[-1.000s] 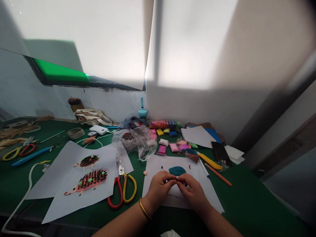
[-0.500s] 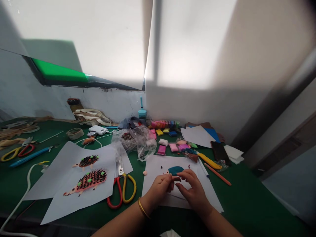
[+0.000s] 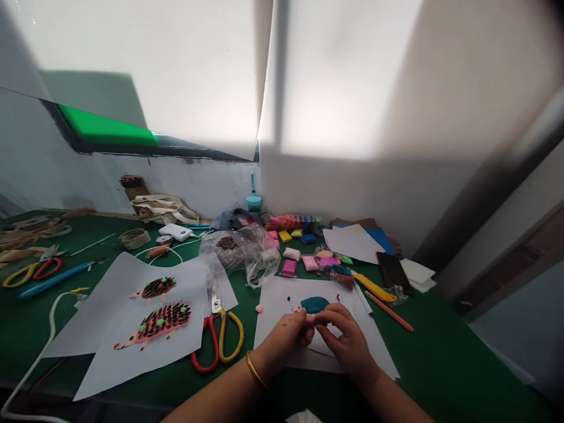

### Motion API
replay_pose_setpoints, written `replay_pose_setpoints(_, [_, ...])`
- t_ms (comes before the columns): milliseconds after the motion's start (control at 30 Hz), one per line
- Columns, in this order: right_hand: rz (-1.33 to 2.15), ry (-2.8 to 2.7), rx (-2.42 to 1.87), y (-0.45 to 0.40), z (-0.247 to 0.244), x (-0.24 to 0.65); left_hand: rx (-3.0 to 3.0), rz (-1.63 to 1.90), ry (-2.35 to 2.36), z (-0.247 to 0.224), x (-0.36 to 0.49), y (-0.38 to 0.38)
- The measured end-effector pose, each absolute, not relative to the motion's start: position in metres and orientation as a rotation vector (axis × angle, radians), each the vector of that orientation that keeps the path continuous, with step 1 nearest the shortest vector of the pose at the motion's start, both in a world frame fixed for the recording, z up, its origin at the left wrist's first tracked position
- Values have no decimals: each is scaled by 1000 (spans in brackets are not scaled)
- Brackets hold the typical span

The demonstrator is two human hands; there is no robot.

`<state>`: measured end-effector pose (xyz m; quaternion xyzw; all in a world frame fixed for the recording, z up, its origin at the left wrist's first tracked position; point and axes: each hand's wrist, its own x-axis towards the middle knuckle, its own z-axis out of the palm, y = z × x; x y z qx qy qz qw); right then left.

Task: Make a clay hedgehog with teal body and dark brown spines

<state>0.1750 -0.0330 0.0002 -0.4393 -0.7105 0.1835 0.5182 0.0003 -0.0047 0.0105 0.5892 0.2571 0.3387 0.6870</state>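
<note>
Over the white paper (image 3: pixel 273 299), my left hand (image 3: pixel 286 336) is closed, its thumb and fingertips pressed together. My right hand (image 3: pixel 346 338) pinches with thumb and forefinger against the left fingertips. Whatever sits between the fingers is too small to make out. Just beyond the fingertips lies a blue clay hedgehog body (image 3: pixel 314 304) with a pale pink snout (image 3: pixel 297 309) on its left. A small black clay ball (image 3: pixel 288 298) and a curled brown clay strip (image 3: pixel 338 298) rest on the same sheet. A flat pale clay disc (image 3: pixel 259 308) lies by the paper's left edge.
Scissors with red and yellow handles (image 3: pixel 219 341) lie left of my hands, beside paper bearing two finished clay hedgehogs (image 3: pixel 164 322). Several clay packets (image 3: pixel 289 268) and a plastic bag (image 3: pixel 240 247) stand behind. To the right are a yellow cutter (image 3: pixel 374 288), an orange stick (image 3: pixel 390 311) and a phone (image 3: pixel 393 271).
My right thumb and forefinger have closed from a parted pose and moved slightly left to meet the left fingertips. The left hand has barely moved.
</note>
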Motion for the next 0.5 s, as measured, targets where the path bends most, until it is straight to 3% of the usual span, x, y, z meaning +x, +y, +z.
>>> replay_pose_setpoints(500, [412,-1667,-1075,-31,-3,180,951,724,496,6,2,-3])
